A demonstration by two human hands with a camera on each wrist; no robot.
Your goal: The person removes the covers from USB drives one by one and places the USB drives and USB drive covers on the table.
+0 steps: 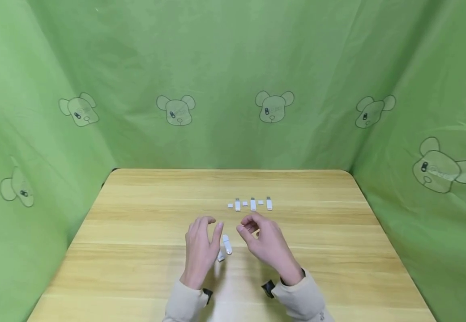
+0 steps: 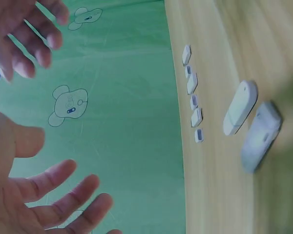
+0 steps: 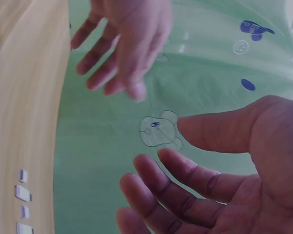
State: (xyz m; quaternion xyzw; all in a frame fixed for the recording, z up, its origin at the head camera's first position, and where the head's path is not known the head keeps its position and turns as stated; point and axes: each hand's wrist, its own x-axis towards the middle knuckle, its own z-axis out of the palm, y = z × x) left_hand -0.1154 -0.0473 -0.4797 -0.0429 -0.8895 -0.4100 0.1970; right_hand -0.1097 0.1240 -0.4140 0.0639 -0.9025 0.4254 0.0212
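My left hand (image 1: 200, 250) is held above the table, fingers apart and loosely bent, with nothing in it. Facing it, my right hand (image 1: 270, 243) also holds nothing; its thumb and fingertips stand apart in the right wrist view. Just right of the left hand lie two white USB sticks with caps on: one (image 1: 227, 245) in full sight, the other (image 1: 221, 256) partly hidden by that hand in the head view. Beyond the hands runs a row of three uncapped USB sticks (image 1: 253, 205), metal plugs pointing away, with three small white caps (image 1: 245, 203) beside them.
A light wooden table (image 1: 136, 268) carries everything. Green curtains (image 1: 224, 53) printed with bear heads stand along its back and sides. Dark straps (image 1: 268, 288) show at both wrists, by the beige sleeves (image 1: 301, 297).
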